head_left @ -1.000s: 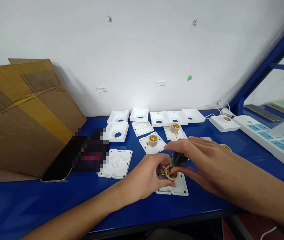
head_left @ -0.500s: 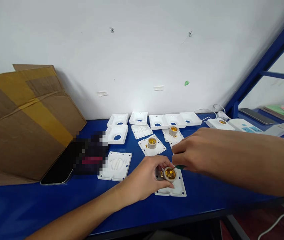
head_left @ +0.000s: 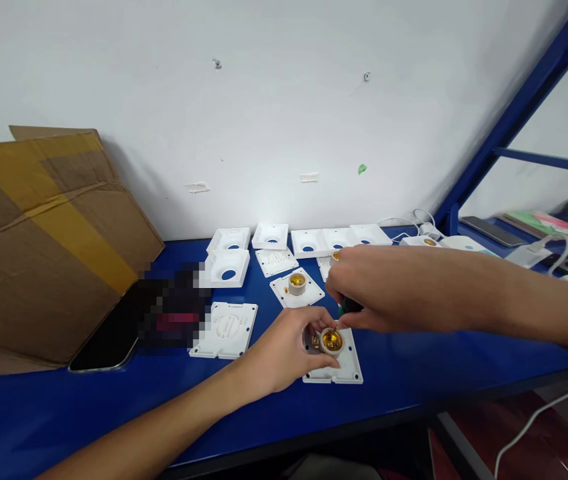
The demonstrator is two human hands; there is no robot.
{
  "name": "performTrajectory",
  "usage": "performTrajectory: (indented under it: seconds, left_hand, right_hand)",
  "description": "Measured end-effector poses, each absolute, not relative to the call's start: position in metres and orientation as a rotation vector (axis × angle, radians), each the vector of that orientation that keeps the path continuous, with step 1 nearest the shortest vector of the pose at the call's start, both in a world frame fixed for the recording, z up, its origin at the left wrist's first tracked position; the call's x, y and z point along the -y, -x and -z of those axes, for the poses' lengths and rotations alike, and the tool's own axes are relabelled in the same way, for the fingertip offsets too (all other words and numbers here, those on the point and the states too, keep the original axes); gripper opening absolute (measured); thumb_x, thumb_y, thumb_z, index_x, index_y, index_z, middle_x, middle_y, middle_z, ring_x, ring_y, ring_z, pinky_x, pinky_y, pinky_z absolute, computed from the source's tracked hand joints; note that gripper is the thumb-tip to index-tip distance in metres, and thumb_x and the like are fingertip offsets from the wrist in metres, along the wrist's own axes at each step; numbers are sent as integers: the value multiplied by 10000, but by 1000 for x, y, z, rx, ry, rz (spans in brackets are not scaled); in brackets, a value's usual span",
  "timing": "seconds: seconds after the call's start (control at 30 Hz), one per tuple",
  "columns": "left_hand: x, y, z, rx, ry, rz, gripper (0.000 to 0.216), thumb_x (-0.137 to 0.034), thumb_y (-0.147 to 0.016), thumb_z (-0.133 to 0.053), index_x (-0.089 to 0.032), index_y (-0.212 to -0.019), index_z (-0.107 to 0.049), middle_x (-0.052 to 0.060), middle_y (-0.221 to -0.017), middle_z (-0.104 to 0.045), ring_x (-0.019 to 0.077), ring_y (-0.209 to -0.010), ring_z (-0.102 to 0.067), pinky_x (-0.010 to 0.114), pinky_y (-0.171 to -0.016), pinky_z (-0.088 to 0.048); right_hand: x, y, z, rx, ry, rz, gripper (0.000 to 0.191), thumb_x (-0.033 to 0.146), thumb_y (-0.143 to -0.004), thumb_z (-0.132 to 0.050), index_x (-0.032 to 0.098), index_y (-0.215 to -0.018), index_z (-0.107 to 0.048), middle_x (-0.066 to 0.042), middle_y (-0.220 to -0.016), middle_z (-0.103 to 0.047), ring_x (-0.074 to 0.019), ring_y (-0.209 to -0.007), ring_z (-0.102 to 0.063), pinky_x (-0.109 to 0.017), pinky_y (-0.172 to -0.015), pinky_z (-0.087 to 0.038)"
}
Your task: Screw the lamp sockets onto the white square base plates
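My left hand (head_left: 284, 350) grips a lamp socket (head_left: 331, 341) with a brass inside, seated on a white square base plate (head_left: 347, 370) near the bench's front edge. My right hand (head_left: 389, 287) hovers just above it, closed around a small green-handled screwdriver (head_left: 348, 307) whose tip points down into the socket. My right forearm crosses the bench from the right and hides some of the parts behind it.
Several white square covers (head_left: 227, 267) and plates, one with a socket (head_left: 297, 283), lie on the blue bench (head_left: 89, 407) toward the wall. A cardboard sheet (head_left: 44, 240) leans at the left, with a phone (head_left: 109, 343) beside it. A white power strip (head_left: 464, 243) lies at the right.
My right hand has lifted and shifted left over the socket, turning the screwdriver tip down into it. My left hand stays on the socket. The view has drifted to the right.
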State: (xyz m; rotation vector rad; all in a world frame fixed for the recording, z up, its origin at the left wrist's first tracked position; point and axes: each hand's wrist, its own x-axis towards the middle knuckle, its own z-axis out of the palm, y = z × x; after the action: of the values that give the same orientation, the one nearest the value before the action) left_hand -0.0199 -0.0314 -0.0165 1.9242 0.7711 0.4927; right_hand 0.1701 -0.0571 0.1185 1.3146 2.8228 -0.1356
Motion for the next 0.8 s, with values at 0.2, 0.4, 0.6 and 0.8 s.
performTrajectory:
  seconds: [0.2, 0.4, 0.6, 0.8]
  left_hand:
    - [30, 19, 18, -766, -1932, -469, 328, -271, -710, -962, -183, -943, -749, -17, -824, -692, 184, -776, -596, 252, -690, -431]
    - [31, 20, 21, -779, -1970, -497, 370, -258, -708, -962, -161, -973, -724, 14, -923, -721, 206, -848, -625, 276, -759, -456]
    - [36, 23, 18, -761, -1938, -559, 460, -322, -707, -971, -187, -1075, -730, 41, -1051, -755, 225, -914, -668, 292, -820, -513]
    - [39, 15, 1, -727, -1814, -767, 133, -267, -946, -735, -204, -839, -782, 47, -927, -796, 242, -970, -719, 344, -945, -506]
  right_hand:
    - [57, -157, -120, -2615, -1528, 214, 101, 245, -828, -796, 168, -783, -750, -19, -642, -643, -115, -468, -486, -287, -498, -273]
    - [55, -163, -123, -2599, -1592, 329, 227, 415, -900, -748, 197, -965, -759, -58, -844, -731, -172, -629, -621, -277, -515, -349]
    - [56, -179, -104, -2996, -1808, 737, 190, 382, -1024, -615, 235, -908, -645, 44, -707, -671, -118, -591, -562, -258, -550, -374]
    - [45, -184, -68, -3296, -1894, 1214, 171, 378, -984, -697, 232, -915, -642, 37, -718, -642, -131, -628, -571, -276, -589, -432]
